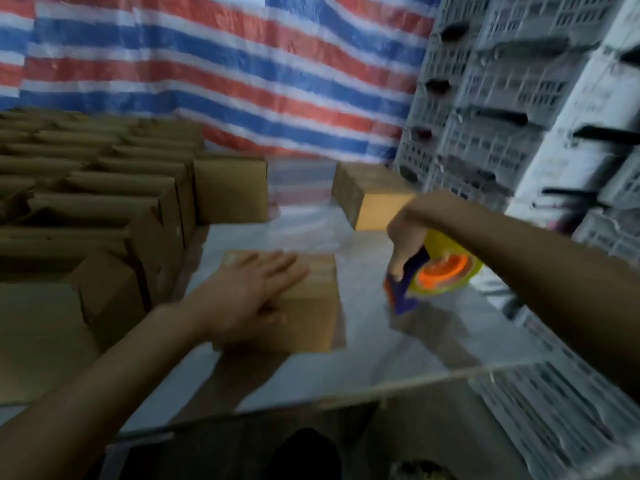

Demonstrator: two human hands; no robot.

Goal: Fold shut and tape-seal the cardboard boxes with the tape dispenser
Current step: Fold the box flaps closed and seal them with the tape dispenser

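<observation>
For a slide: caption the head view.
Left hand flat on brown cardboard box; right hand holds blue-and-orange tape dispenser beside it.

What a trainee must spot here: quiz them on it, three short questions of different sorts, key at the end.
1. True or false: the left hand lies flat on the closed box.
2. Which hand grips the tape dispenser? A) left hand B) right hand
3. Fill in: the open boxes stand to the ___ of the closed box.
Key: 1 true; 2 B; 3 left.
</observation>
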